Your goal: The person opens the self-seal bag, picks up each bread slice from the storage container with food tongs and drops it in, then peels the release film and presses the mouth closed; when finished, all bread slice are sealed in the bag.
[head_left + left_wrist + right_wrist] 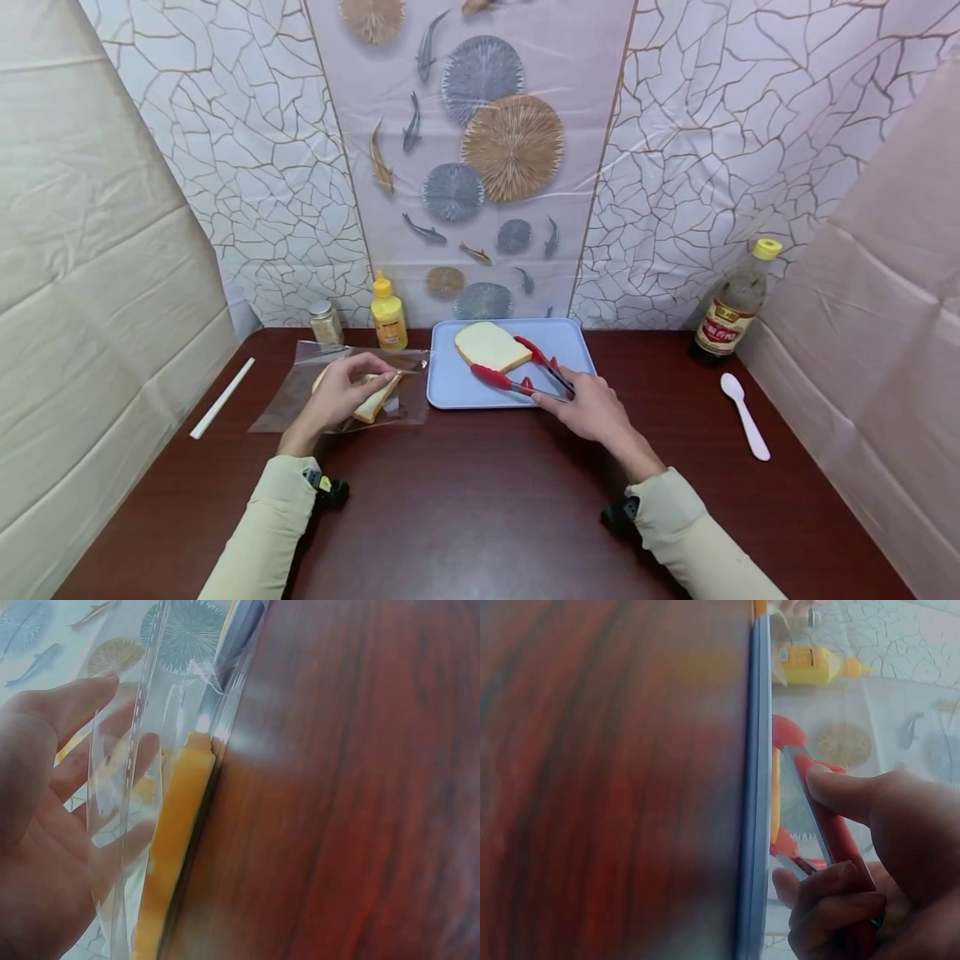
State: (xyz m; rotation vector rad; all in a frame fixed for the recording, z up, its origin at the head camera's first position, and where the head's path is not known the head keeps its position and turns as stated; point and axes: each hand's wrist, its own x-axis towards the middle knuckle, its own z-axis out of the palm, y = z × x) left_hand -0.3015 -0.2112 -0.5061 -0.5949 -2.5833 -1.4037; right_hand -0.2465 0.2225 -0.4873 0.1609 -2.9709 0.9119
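Observation:
My left hand (345, 393) pinches the edge of a clear plastic bag (281, 408); in the left wrist view, its fingers show through the film. A bread slice (372, 406) lies in the bag, partly hidden under that hand, its crust side facing the left wrist camera. My right hand (592, 406) grips red-tipped tongs (832, 832) by the handles. The tong heads lie spread on either side of another bread slice (491, 346). That slice lies flat on a light blue tray (450, 397).
Behind the bag stand a yellow squeeze bottle (388, 317) and a small lidded jar (326, 323). A white stick (222, 398) lies at the left. On the right are a white spoon (744, 415) and a dark sauce bottle (727, 317). Patterned cloth walls enclose the table (480, 500).

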